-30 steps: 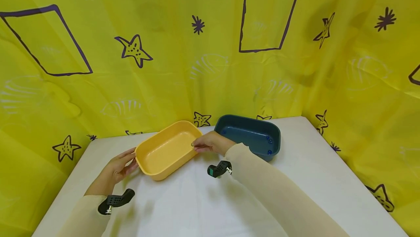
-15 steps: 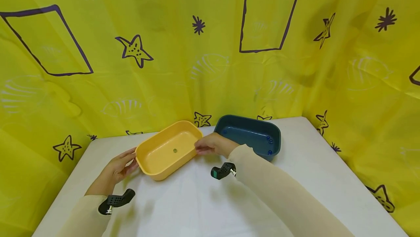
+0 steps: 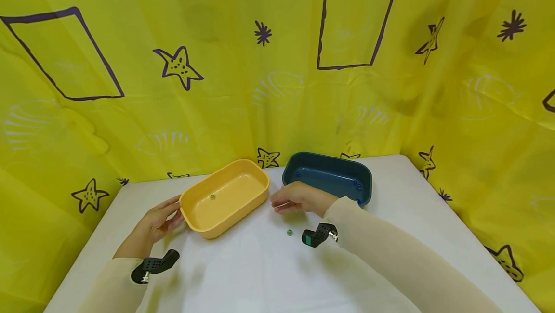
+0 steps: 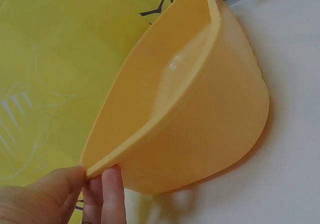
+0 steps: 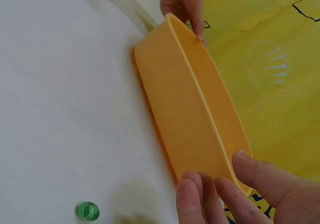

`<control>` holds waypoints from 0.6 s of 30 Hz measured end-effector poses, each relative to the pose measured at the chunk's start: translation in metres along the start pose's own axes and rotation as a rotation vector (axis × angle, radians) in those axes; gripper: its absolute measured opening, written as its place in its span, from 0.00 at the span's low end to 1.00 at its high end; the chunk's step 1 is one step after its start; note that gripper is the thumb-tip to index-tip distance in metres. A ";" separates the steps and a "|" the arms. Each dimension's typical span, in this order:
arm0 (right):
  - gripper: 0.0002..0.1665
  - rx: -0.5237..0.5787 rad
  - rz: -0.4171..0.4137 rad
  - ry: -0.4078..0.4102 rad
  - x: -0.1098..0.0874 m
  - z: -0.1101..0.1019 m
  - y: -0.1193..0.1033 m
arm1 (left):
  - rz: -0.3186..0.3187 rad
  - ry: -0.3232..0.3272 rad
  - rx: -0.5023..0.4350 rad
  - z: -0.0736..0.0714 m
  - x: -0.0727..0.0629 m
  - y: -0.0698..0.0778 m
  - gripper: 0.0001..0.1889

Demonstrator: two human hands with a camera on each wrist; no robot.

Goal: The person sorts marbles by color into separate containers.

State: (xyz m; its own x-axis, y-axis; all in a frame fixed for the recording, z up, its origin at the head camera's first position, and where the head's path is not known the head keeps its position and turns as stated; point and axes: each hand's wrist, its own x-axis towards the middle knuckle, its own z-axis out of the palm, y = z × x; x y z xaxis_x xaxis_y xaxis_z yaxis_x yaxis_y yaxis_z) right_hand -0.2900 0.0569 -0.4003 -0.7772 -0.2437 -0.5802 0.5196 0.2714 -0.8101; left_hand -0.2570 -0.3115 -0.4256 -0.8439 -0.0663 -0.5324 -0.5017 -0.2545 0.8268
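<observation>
A yellow plastic tub stands on the white table, with one small clear yellowish-green marble on its floor. My left hand pinches the tub's left rim, thumb on top and fingers beneath, as the left wrist view confirms. Just off the tub's right end is my right hand, thumb and fingers apart with nothing seen between them. Below that hand, a green marble lies on the table; the right wrist view also shows this green marble.
To the right, a dark blue-green tub holds several blue marbles, partly hidden behind the right hand and sleeve. A yellow patterned curtain hangs along the back and sides of the table. Each wrist carries a black camera mount.
My right hand has left the yellow tub's right end and moved right. A marble appeared inside that tub and rolled left. A green marble now shows on the table. The left hand stays put.
</observation>
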 end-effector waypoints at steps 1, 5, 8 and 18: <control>0.17 -0.004 -0.002 0.003 -0.001 -0.002 0.003 | -0.001 0.003 0.003 0.000 0.000 0.000 0.10; 0.15 -0.017 -0.025 0.003 -0.007 -0.010 0.013 | -0.005 0.013 0.024 0.001 0.000 0.001 0.22; 0.16 -0.042 -0.052 -0.001 -0.010 -0.014 0.021 | -0.005 0.008 0.037 0.001 -0.001 0.001 0.27; 0.15 -0.090 -0.102 0.001 -0.019 -0.023 0.048 | -0.010 0.015 0.054 0.002 -0.001 0.001 0.34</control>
State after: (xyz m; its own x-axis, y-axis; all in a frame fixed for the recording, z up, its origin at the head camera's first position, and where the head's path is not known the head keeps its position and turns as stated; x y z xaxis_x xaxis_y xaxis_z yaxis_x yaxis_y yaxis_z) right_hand -0.2581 0.0958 -0.4262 -0.8246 -0.2736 -0.4952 0.4043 0.3274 -0.8540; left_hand -0.2571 -0.3102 -0.4240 -0.8363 -0.0784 -0.5427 -0.5196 -0.2029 0.8300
